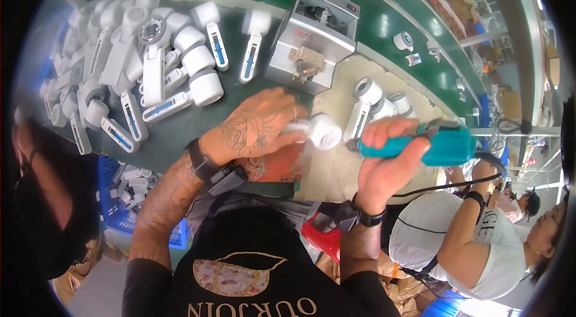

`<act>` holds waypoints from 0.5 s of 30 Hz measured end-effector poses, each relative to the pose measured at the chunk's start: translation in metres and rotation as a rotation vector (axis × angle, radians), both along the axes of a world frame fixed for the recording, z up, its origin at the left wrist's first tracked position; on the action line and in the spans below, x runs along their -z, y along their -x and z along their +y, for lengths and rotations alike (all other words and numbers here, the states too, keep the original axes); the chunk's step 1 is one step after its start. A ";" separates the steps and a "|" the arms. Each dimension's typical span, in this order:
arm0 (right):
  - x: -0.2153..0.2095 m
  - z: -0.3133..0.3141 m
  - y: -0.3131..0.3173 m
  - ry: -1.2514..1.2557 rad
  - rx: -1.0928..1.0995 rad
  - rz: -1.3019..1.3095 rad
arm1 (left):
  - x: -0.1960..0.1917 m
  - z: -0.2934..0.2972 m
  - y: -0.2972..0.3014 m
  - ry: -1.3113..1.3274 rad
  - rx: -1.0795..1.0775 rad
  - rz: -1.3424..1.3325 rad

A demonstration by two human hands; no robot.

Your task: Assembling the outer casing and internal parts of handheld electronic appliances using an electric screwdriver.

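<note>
Head view, looking down at the bench: the left hand [261, 119] has its fingers bent mostly closed around the handle of a white handheld device [324, 131], a bit blurry, so I can't make out every fingertip. The device's round, vented head points right, and it's held up over the edge where the dark worktop [240, 101] meets a beige mat [330, 182], with an orange-red patterned pad [273, 167] just below. The right hand [390, 149] is wrapped pretty snugly around a teal power tool [447, 145], fingers closed on the body, nose aimed left and sitting near the device's head. A black cable [450, 186] runs below the tool. Behind the hands there's a silver metal machine [312, 35], with a big jumble of similar white units [204, 88] to its left and a few more [367, 90] on the mat.
</note>
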State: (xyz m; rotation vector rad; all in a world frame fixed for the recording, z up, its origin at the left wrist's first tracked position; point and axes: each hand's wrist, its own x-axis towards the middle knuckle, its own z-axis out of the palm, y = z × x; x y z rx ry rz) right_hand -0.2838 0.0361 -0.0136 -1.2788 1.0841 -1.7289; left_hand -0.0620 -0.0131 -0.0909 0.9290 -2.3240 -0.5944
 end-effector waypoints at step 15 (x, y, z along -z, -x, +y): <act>0.024 -0.120 -0.070 0.175 -0.068 0.166 | 0.020 0.011 0.000 0.068 -0.049 0.074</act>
